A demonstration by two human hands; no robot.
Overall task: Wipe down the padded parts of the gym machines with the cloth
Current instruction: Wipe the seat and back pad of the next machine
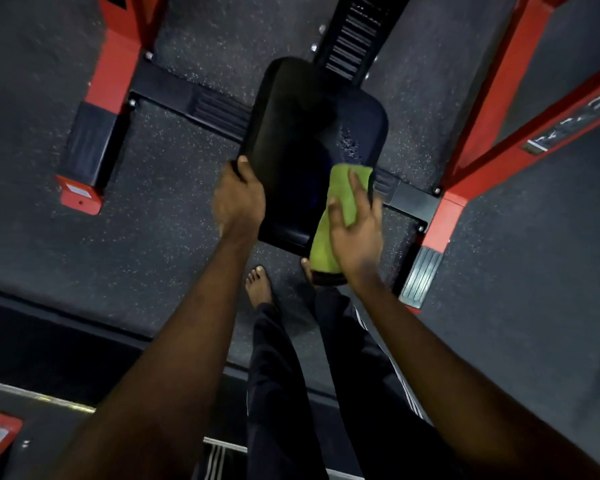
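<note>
A black padded seat of a gym machine fills the middle of the head view, seen from above. My left hand grips the pad's left edge, thumb on top. My right hand presses a green cloth flat against the pad's right near edge, fingers spread over it. The cloth hangs down past the pad's near corner. A second black pad lies behind and to the right of the first.
Red frame posts stand at the left and right, joined by a black base bar. A ribbed black column rises behind the pads. Speckled rubber floor lies below. My bare feet stand just under the pad.
</note>
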